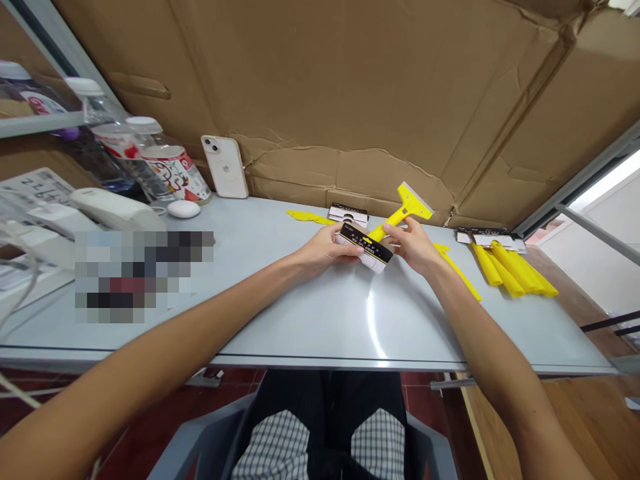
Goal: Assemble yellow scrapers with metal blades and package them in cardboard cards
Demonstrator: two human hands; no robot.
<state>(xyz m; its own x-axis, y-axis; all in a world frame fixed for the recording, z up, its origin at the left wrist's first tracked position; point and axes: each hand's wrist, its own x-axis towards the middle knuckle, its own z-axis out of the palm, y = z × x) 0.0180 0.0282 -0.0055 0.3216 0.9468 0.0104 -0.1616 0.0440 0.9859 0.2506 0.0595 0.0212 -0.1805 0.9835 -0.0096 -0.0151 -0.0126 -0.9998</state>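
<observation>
A yellow scraper (411, 203) with a metal blade edge points up and right above the table. My right hand (414, 245) is closed around its handle. Between the thumb and fingers of my left hand (325, 249) is a black-and-white packaging card (366, 247), which overlaps the lower end of the handle. Behind my left hand lie more black-and-white cards (349, 215) beside flat yellow pieces (307, 217). Another yellow piece (465, 277) rests by my right forearm, which partly hides it. Several yellow handles (515, 270) with cards at their far ends lie at the right.
A phone (225, 167) leans against the cardboard wall (320, 87) behind the grey table (300, 320). Plastic bottles (165, 160), a white mouse (183, 209) and a white device (117, 208) stand at the left, near a blurred patch. Cables hang at the left edge.
</observation>
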